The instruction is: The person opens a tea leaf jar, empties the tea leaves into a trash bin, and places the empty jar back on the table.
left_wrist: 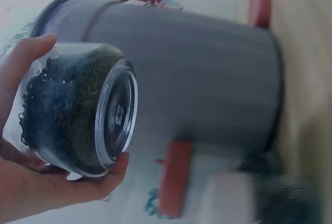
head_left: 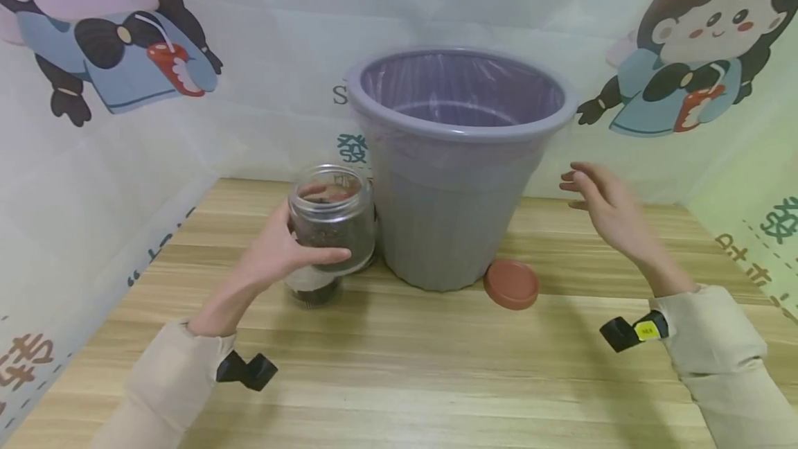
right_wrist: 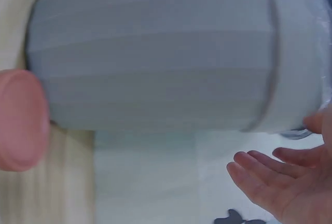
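Observation:
My left hand (head_left: pixel 274 248) grips an upright, lidless glass jar (head_left: pixel 337 238) around its side, thumb across the front. Dark, dried leaf-like bits fill much of the jar in the left wrist view. It is raised off the table, just left of a grey-purple trash can (head_left: pixel 436 220) with a clear plastic liner (head_left: pixel 464 78). My right hand (head_left: pixel 611 210) hovers to the right of the can, fingers loosely extended and holding nothing. A round red lid (head_left: pixel 512 285) lies on the table against the can's lower right side.
Below the held jar stands another container (head_left: pixel 312 293) with dark contents, partly hidden. A red piece (left_wrist: pixel 175 180) shows beside the can in the left wrist view. The wooden table (head_left: pixel 436 366) meets a cartoon-printed sheet (head_left: pixel 268 89) behind.

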A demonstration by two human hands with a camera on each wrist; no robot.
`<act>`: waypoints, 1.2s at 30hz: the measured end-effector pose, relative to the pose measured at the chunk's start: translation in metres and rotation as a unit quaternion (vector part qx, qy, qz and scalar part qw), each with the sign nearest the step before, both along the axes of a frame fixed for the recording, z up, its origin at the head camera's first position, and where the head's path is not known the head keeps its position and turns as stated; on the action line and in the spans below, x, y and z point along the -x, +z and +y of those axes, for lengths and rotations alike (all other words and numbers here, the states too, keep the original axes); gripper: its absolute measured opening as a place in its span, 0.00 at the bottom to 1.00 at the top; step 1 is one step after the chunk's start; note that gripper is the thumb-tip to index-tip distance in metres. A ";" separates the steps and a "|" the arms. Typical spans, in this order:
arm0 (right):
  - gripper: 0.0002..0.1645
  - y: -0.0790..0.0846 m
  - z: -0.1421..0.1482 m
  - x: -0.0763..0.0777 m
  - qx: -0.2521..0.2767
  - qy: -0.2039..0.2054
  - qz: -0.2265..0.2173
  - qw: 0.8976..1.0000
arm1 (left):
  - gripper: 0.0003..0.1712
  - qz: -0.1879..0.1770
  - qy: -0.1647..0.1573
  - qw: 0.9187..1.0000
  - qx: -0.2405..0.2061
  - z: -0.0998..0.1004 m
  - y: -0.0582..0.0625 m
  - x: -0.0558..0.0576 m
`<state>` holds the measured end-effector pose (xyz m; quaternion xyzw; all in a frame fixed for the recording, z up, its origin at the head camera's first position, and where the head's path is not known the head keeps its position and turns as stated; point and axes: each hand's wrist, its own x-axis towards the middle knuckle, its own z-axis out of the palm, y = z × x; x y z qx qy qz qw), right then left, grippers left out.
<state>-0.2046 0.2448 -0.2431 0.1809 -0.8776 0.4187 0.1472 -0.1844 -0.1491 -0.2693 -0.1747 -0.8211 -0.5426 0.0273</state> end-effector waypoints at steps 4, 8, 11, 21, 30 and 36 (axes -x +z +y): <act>0.32 0.024 -0.002 0.004 0.020 -0.026 -0.035 0.999 | 0.51 0.018 0.035 0.999 -0.001 -0.010 0.024 0.004; 0.36 0.044 -0.003 0.009 0.025 -0.044 -0.067 0.996 | 0.50 0.052 0.063 0.997 0.002 -0.016 0.048 0.011; 0.38 0.056 -0.003 0.014 0.028 -0.043 -0.075 0.996 | 0.50 0.075 0.081 0.994 0.007 -0.017 0.067 0.017; 0.43 0.091 -0.011 0.027 -0.037 -0.049 -0.112 0.992 | 0.54 0.123 0.134 0.979 0.087 -0.011 0.118 0.034; 0.46 0.118 -0.023 0.039 -0.146 -0.048 -0.126 0.980 | 0.57 0.155 0.161 0.957 0.186 0.001 0.146 0.048; 0.48 0.122 -0.029 0.046 -0.191 -0.057 -0.141 0.970 | 0.55 0.207 0.152 0.937 0.238 0.014 0.158 0.058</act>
